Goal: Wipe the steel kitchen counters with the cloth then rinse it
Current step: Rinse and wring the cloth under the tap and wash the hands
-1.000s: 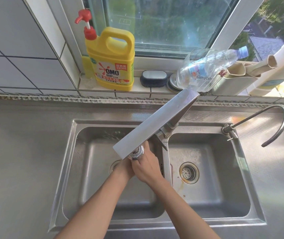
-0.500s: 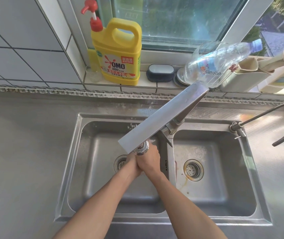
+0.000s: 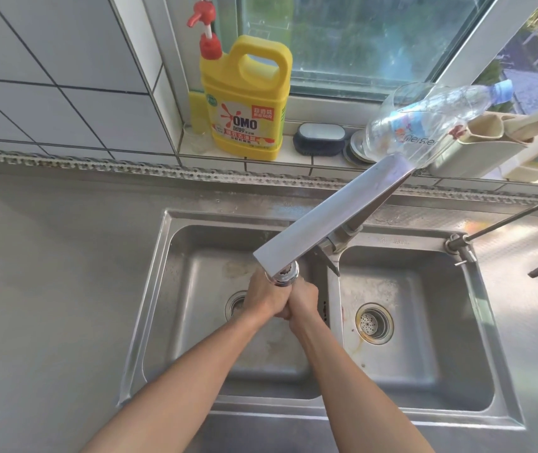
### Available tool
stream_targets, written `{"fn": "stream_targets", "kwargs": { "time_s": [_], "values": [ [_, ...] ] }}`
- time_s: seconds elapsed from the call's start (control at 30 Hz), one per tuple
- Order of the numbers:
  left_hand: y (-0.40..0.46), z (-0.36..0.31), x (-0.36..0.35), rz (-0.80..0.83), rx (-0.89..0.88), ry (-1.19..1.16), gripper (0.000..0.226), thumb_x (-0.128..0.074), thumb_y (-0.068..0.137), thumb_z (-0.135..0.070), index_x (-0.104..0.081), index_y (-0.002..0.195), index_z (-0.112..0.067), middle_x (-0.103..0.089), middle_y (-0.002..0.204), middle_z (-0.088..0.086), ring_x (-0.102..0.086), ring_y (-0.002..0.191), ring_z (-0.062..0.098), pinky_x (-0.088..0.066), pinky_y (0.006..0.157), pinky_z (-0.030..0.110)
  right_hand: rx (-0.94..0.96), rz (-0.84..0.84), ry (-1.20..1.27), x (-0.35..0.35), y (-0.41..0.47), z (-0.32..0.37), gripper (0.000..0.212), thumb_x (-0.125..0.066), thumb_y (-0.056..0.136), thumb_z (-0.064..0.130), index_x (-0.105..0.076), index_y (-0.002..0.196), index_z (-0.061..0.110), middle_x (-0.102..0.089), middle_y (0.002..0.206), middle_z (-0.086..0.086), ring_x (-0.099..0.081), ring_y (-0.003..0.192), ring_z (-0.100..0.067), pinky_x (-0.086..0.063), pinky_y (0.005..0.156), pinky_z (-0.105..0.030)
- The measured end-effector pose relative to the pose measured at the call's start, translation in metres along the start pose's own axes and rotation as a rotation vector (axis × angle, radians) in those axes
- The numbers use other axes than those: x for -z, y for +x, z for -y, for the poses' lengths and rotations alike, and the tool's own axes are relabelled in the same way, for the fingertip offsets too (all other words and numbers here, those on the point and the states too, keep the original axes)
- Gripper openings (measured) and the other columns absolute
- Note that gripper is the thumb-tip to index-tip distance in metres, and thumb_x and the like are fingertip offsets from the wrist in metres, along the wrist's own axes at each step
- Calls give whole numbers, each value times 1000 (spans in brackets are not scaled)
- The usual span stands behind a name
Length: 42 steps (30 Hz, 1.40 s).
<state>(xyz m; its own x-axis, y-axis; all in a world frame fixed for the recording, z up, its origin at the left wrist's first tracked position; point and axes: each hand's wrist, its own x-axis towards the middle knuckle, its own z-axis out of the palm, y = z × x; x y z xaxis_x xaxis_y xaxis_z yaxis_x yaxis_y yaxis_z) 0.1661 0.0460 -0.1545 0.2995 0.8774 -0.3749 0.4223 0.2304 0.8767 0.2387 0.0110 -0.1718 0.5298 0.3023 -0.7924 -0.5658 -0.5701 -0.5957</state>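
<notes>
Steel double sink (image 3: 150, 289): under the faucet (image 3: 323, 223), your left hand (image 3: 266, 297) and right hand (image 3: 303, 300) press together, fingers curled; cloth unseen.

Pale tiled wall (image 3: 48, 93) stood to the left, with dark grout lines. A white-framed window (image 3: 359, 44) let bright daylight in over the tiled sill (image 3: 294, 156), trees and rooftops outside. A perforated metal strip (image 3: 130, 168) ran beneath.

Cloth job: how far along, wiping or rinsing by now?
Wiping looks over: both hands, left hand and right hand, are clasped together under the faucet spout above the left basin. The cloth itself is hidden. Finishing the rinse remains.
</notes>
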Motion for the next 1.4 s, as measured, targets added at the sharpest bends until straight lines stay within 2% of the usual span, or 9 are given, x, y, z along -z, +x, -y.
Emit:
{"fn": "stream_targets", "kwargs": {
  "time_s": [0.23,0.4,0.57,0.63,0.73,0.87,1.1,1.3,1.4],
  "values": [
    [1,8,33,335,-20,6,7,-81,89,-34,-76,88,-29,-80,92,-3,-67,88,7,-58,92,43,-49,118,-84,28,13,11,52,-45,108,51,-68,118,5,-74,113,-16,-72,101,-27,-57,84,-33],
    [-5,14,54,227,-19,-28,57,-90,69,-50,-75,109,-11,-78,105,14,-64,87,11,-58,90,52,15,178,-115,38,7,7,49,-41,111,40,-73,114,3,-75,113,-27,-73,97,-33,-60,87,-45],
    [2,18,66,147,-5,6,25,-91,71,-34,-67,79,-29,-60,73,4,-52,73,15,-48,69,37,77,136,-77,40,0,7,38,-45,112,27,-73,116,2,-75,107,-22,-71,101,-37,-60,81,-45],
    [6,19,68,129,-23,40,39,-84,84,-19,-57,64,-39,-47,67,-7,-42,69,15,-40,68,34,101,122,-182,41,1,6,35,-48,110,28,-75,104,6,-74,92,-12,-70,91,-30,-59,65,-30],
    [9,13,67,132,-36,50,49,-76,94,-19,-41,62,-33,-39,62,-16,-36,65,11,-34,66,33,207,162,-433,40,7,3,33,-54,106,25,-72,108,-2,-69,96,-9,-64,90,-24,-53,78,-32],
    [6,-4,60,225,24,-117,15,-75,96,-19,-63,93,-12,-65,86,6,-54,85,15,-44,80,35,323,259,-485,38,2,4,26,-53,106,23,-72,109,6,-70,110,-7,-64,97,-20,-50,75,-19],
    [-3,-21,59,305,240,-522,56,-75,94,-8,-50,137,17,-65,125,34,-60,110,38,-44,110,66,129,413,-325,37,-3,0,78,-29,102,70,-77,117,12,-78,115,-8,-68,116,-20,-39,106,-39],
    [-4,-12,76,385,303,-704,55,-62,90,7,-53,144,3,-69,117,23,-71,86,30,-62,68,38,9,452,-172,32,4,-27,92,-19,92,85,-74,124,19,-76,119,0,-66,114,-9,-37,112,-42],
    [-5,-5,82,409,324,-832,36,-53,85,6,-78,109,-4,-78,88,8,-75,67,16,-61,57,29,-79,446,-101,22,7,-36,96,-21,91,86,-70,129,12,-79,83,6,-71,70,-5,-50,70,-27]
  ]
}}
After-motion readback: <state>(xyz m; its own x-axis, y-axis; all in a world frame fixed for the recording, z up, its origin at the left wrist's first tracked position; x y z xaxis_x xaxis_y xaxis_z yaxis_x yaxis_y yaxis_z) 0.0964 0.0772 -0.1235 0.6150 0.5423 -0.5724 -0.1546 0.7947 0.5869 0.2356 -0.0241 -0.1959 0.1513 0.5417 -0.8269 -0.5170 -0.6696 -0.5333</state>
